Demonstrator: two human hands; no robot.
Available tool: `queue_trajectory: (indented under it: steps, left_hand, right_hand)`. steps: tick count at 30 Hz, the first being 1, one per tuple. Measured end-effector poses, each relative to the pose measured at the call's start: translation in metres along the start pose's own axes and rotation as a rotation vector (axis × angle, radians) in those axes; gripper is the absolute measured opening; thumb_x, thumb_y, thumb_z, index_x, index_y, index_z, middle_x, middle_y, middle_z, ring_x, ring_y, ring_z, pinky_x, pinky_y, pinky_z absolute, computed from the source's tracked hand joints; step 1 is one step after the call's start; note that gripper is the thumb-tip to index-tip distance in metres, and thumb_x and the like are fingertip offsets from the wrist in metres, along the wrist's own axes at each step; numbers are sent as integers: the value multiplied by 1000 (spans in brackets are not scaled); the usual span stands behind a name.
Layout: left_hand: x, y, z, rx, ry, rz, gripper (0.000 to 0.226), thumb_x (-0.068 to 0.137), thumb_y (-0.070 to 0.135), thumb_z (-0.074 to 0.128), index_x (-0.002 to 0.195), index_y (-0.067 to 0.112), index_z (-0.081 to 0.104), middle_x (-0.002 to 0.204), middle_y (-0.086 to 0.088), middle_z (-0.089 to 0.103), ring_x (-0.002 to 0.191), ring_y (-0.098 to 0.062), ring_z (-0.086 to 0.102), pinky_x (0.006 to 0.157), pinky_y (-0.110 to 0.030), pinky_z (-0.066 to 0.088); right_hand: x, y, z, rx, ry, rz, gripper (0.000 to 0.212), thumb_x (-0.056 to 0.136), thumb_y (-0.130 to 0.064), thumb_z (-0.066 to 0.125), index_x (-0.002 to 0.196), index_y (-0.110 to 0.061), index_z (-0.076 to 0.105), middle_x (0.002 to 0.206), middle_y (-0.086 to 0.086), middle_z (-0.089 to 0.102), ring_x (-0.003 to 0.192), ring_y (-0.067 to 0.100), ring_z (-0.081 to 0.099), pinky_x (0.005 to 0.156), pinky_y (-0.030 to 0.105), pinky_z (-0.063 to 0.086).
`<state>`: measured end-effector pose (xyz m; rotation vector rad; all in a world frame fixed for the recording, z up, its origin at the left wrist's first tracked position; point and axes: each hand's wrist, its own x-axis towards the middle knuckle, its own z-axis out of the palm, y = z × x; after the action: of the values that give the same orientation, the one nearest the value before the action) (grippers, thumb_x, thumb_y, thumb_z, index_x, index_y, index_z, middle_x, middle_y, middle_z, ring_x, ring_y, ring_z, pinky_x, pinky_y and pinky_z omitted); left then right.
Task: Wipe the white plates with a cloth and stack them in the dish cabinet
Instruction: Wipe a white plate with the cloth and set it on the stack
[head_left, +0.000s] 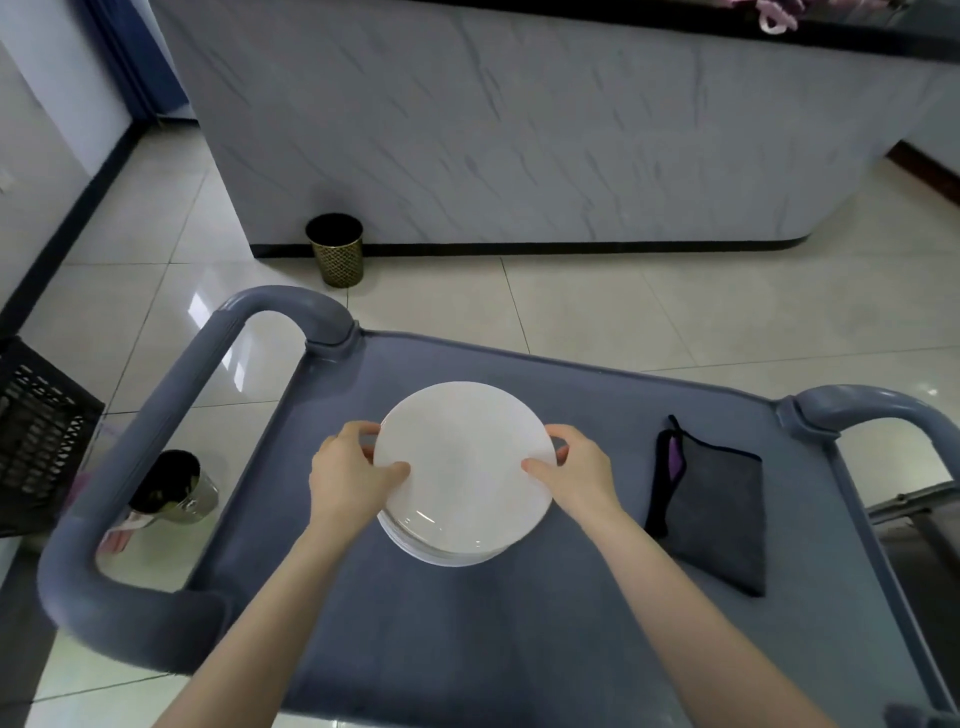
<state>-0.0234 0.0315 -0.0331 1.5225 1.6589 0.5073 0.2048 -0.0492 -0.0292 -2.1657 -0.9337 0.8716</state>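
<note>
both grips are closed on one thing. the left grip (345, 467) and the right grip (576, 467) pinch the top plate (462, 457) at opposite sides of its rim, thumbs lying on the upper face and the other fingers curled under the edge. the plate sits in the middle of the frame, right over the stack of plates (447, 556), whose rims show below its near edge. whether that edge touches the stack i cannot tell.

to do this step well, i judge the plate should come straight up with even pressure from both sides, so its underside does not drag the next plate along. thumbs on a glossy face can slip, so the fingers beneath should bear the weight. one grip then has to let go to fetch the cloth (717, 514), so the other needs a firmer hold, reaching further under the rim, before that happens.

both wrists are bent slightly inward, and the bare forearms run up from the lower edge of the frame, converging on the plate.

the cloth lies folded, grey with a dark border, at the right of the frame on the cart (467, 649), well apart from the stack. no dish cabinet is in view, so i judge the wiping is not yet begun.
</note>
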Motion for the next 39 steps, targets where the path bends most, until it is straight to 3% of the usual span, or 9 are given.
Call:
queue_trajectory:
  steps: [5, 12, 16, 21, 24, 27, 30, 34, 39]
  left_hand:
    - [-9, 6, -3, -137, 15, -21, 47, 75, 9, 80, 118, 19, 64, 94, 5, 68, 89, -16, 63, 73, -26, 46]
    - [-24, 32, 14, -428, -73, -18, 37, 81, 11, 74, 106, 38, 65, 108, 7, 69, 100, -18, 66, 86, -39, 52]
    - [-37, 52, 44, -557, -172, 39, 42, 93, 11, 65, 122, 40, 60, 118, 10, 67, 111, -17, 63, 98, -46, 51]
    - [-51, 80, 95, -711, -229, 26, 40, 102, 27, 56, 137, 43, 45, 132, 15, 57, 123, -19, 57, 100, -51, 51]
    - [-53, 100, 122, -757, -164, -36, 31, 105, 23, 48, 134, 32, 50, 127, 9, 60, 116, -20, 60, 86, -42, 55]
    - [-54, 110, 140, -726, -143, -49, 26, 106, 22, 44, 129, 31, 55, 124, 4, 63, 111, -22, 63, 81, -41, 55]
    - [-53, 111, 151, -700, -140, -63, 25, 105, 24, 45, 114, 43, 59, 119, 6, 66, 111, -26, 64, 90, -53, 56]
    - [-53, 109, 159, -655, -106, -81, 26, 105, 25, 46, 114, 45, 60, 118, 8, 66, 113, -28, 64, 93, -58, 55]
    - [-54, 106, 164, -627, -37, -107, 27, 106, 24, 45, 126, 38, 56, 119, 8, 64, 113, -27, 62, 93, -58, 55]
  right_hand:
    - [-7, 9, -7, 185, -22, -8, 37, 88, -11, 66, 121, -26, 62, 94, -1, 60, 83, 8, 57, 66, 17, 44]
    - [-14, 26, -37, 575, -58, 56, 39, 94, -6, 56, 121, -33, 63, 110, 8, 69, 106, 28, 64, 89, 52, 57]
    - [-13, 36, -71, 703, -38, 59, 39, 94, -2, 56, 119, -32, 63, 112, 11, 69, 105, 27, 66, 77, 40, 60]
    - [-10, 61, -110, 697, 17, 59, 39, 95, -3, 57, 123, -30, 62, 109, 11, 68, 103, 26, 66, 81, 45, 61]
    - [-4, 80, -134, 684, 0, 56, 31, 97, -7, 57, 119, -26, 66, 105, 14, 69, 97, 25, 69, 75, 42, 61]
    - [18, 108, -152, 482, 34, 77, 21, 100, -13, 55, 114, -22, 67, 105, 11, 70, 87, 22, 70, 67, 32, 59]
    - [51, 139, -158, -9, 115, 50, 14, 97, -27, 59, 108, -24, 67, 108, 0, 69, 93, 18, 65, 80, 33, 55]
    - [80, 157, -142, -461, 87, 85, 36, 91, -52, 60, 97, -16, 63, 96, -1, 64, 90, 20, 62, 69, 33, 51]
    - [88, 162, -113, -614, 211, 59, 38, 93, -44, 61, 105, -7, 58, 104, 8, 62, 100, 24, 59, 63, 32, 41]
